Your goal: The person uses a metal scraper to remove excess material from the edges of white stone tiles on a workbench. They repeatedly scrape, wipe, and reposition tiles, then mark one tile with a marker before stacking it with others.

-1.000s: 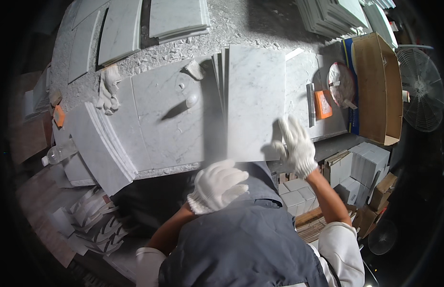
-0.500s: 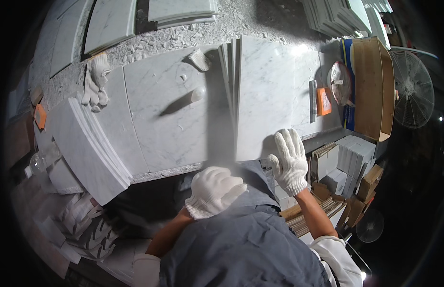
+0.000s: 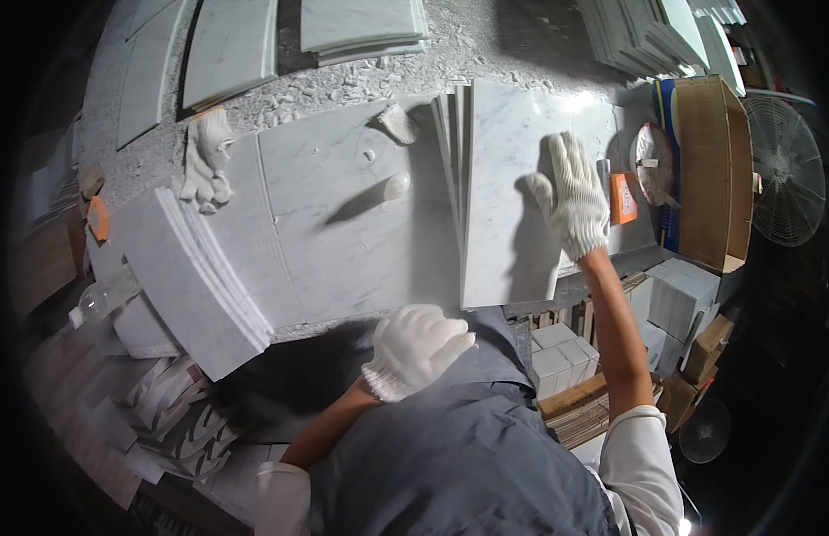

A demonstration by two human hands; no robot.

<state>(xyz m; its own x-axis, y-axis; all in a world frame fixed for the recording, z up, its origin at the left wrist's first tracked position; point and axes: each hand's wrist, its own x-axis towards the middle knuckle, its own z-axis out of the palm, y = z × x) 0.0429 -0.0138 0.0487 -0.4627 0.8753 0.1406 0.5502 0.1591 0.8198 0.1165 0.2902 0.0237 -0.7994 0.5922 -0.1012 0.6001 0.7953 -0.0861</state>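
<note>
Right hand (image 3: 575,196) has gone farther up the marble panel (image 3: 504,188) compared with half a second ago, when it was down near the front edge. Left hand (image 3: 417,348) is pretty much where it was, and the whole view has shifted a bit.

So, left to right: a clear bottle (image 3: 106,297), an orange block (image 3: 98,218) just beyond it, then a slanted stack of white panels (image 3: 200,277) sticking out past the front of the bench. Behind that stack is a crumpled white glove (image 3: 206,161). Next comes the marble benchtop (image 3: 343,259) with a small rounded white thing (image 3: 396,187) throwing a long shadow (no clue what it is), plus a whitish scrap (image 3: 397,123) farther back.

Left hand, gloved, hangs over the grey apron (image 3: 450,447) with fingers loosely bent; can't tell if it's holding anything.

The marble panel lies on the bench, more panel edges (image 3: 450,152) fanned along its left side. Right hand, also gloved, is over its right part, fingers straight, thumb out; can't tell if it's touching. Just beside it: an orange box (image 3: 623,198), then a cardboard box (image 3: 714,179) and a fan (image 3: 783,170).
</note>
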